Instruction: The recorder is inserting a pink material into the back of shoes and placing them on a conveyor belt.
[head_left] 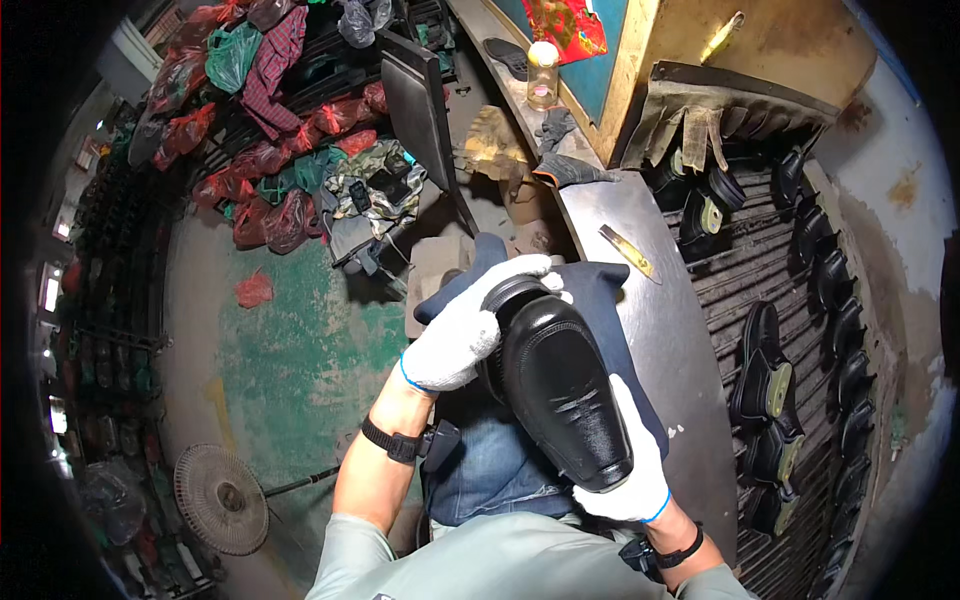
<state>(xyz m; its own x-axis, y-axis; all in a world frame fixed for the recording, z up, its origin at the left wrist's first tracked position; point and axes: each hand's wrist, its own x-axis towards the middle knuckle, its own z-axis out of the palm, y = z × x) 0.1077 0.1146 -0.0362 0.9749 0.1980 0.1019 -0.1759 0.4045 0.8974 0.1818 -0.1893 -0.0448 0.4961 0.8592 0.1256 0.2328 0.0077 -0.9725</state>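
Note:
I hold a black leather shoe (565, 400) above my lap, its smooth upper facing up, with stitching and creases. My left hand (450, 335), in a white knit glove with a blue cuff edge, is closed round a black curved part at the shoe's far left. I cannot tell whether that part belongs to a second shoe. My right hand (630, 470), gloved alike, grips the shoe's near right side; some of its fingers are hidden underneath. Dark blue cloth (600, 290) lies beneath the shoe over my legs.
A metal-topped bench (640, 215) runs along my right, bearing a yellow cutter knife (628, 250), dark gloves (575, 170) and a jar (543, 75). Further right, a slatted rack (720, 300) holds several black shoes. A fan (222, 498), a black chair (415, 110) and red bags (290, 220) stand left.

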